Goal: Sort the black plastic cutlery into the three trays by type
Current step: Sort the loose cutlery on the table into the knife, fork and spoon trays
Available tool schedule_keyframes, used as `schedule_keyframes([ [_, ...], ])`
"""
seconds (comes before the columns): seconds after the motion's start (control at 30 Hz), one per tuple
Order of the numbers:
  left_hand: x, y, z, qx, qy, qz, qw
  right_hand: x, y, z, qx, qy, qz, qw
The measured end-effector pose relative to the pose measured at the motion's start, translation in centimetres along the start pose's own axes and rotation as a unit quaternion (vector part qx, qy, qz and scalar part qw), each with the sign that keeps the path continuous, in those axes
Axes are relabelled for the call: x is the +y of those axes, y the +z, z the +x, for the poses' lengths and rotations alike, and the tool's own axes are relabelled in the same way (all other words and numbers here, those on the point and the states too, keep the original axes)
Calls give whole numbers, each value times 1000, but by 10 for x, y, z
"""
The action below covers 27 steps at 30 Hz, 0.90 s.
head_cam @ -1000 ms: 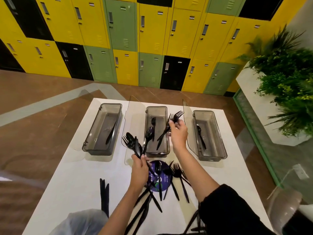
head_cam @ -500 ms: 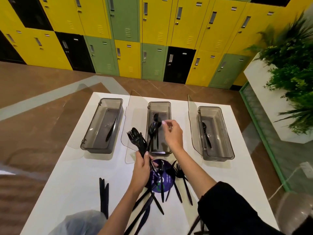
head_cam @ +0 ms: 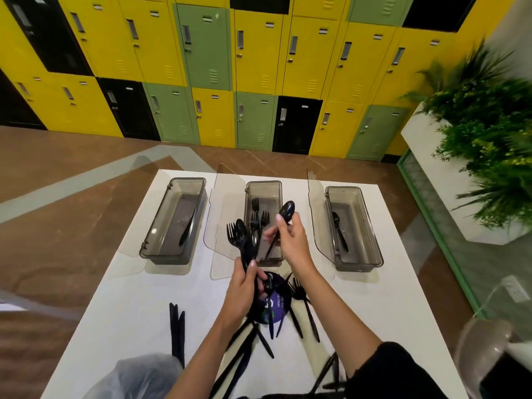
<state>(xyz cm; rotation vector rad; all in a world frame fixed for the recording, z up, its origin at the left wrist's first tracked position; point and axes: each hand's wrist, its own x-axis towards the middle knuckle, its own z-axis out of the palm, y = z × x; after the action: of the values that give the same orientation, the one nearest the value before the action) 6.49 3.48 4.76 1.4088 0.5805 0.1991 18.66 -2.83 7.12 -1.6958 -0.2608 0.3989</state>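
Three smoky clear trays stand in a row on the white table. The left tray holds a black knife. Several forks lie in the middle tray. The right tray holds one spoon. My left hand grips a bunch of mixed black cutlery upright, in front of the middle tray. My right hand pinches a single black spoon by its handle, raised over the middle tray. More forks and spoons lie loose around a purple round sticker.
Two black knives lie at the near left of the table beside a clear plastic bag. Open tray lids stand between the trays. A planter with green plants is at the right; lockers line the far wall.
My right hand let go of the forks into the middle tray, then pulled a spoon out of the bunch in my left hand and lifted it.
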Motion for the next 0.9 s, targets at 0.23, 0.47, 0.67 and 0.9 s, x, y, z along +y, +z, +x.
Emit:
schedule_keyframes([
  [0.23,7,-2,-17,-20,24,21,999,-17,-12,-20,-34,-18,-32,999],
  [0.47,8,15,-23,-53,38,90,994,-10,-16,-33,0,-53,-48,997],
  [0.67,9,27,-21,-82,12,57,995,-26,-52,-10,81,-24,9,996],
  [0.9,6,40,-7,-103,-7,-23,994,-12,-127,45,219,76,14,973],
])
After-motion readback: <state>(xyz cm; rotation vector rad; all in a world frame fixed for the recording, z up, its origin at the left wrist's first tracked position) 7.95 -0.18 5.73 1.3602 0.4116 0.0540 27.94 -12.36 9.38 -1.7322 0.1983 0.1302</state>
